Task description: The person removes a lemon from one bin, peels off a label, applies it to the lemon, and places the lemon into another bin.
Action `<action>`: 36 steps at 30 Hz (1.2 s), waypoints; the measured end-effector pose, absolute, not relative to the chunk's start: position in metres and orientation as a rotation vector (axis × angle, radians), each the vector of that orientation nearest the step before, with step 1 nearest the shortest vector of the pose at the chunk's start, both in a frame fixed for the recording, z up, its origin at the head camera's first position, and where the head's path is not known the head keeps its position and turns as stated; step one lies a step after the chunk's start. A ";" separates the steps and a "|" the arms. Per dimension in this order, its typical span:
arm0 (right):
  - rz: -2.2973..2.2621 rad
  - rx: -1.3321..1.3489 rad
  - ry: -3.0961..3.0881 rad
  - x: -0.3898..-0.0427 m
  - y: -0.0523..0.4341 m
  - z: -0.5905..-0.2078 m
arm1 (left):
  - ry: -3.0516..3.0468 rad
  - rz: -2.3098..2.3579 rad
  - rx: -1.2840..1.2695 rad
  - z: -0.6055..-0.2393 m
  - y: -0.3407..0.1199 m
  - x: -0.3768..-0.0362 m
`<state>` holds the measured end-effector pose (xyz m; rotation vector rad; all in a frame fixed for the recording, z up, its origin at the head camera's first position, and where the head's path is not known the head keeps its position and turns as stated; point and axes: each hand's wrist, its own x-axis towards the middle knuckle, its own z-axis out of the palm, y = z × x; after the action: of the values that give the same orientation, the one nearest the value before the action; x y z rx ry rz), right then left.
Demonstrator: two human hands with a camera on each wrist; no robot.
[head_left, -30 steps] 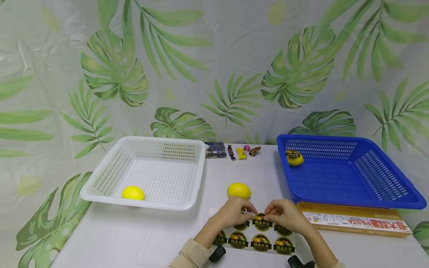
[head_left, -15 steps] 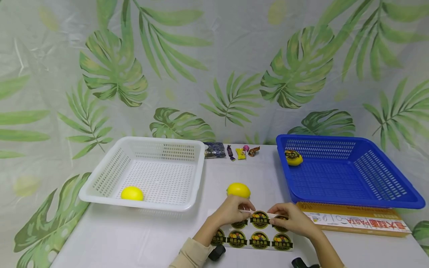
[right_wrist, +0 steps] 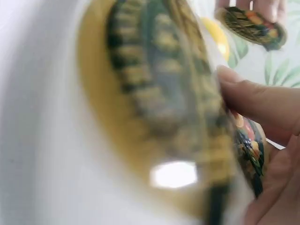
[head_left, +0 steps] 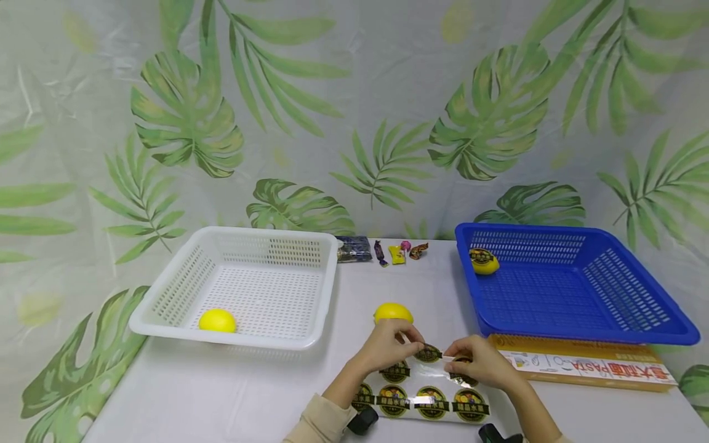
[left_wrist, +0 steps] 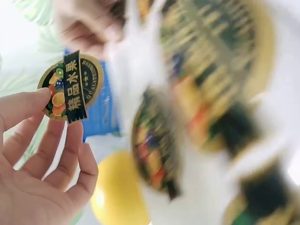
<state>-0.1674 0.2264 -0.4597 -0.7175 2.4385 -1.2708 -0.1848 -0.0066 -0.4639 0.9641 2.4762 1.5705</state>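
Note:
Between thumb and fingers my left hand [head_left: 389, 343] pinches a round fruit sticker [left_wrist: 72, 87], off its backing and raised at the sheet's top edge. The black-and-gold label faces the left wrist camera. My right hand [head_left: 479, 362] grips the upper right part of the sticker sheet [head_left: 432, 375], its thumb [right_wrist: 258, 101] on the printed side. Several stickers stay on the sheet, with a bare white spot in its upper row. A yellow lemon [head_left: 393, 312] lies on the table just beyond the left hand, partly hidden by it.
A white basket [head_left: 221, 337] at left holds one plain lemon [head_left: 217, 320]. In the blue basket [head_left: 587, 335] at right lies a lemon with a sticker [head_left: 484, 261]. A pasta box [head_left: 587, 366] sits before it. Wrapped candies [head_left: 397, 254] and a dark packet [head_left: 354, 249] lie at the back.
The left hand has peeled one sticker from the sheet's upper row and lifted it away. The right hand has shifted slightly right and now holds the sheet's upper right part.

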 end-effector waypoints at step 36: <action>-1.192 -0.733 2.544 -0.250 0.149 -0.479 | 2.635 2.139 -0.031 -0.458 -0.042 -0.235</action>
<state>-0.2504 0.1495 -0.4789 -0.7327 2.5443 -1.1916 -0.2355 -0.0419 -0.4575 -0.0310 2.6348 2.1394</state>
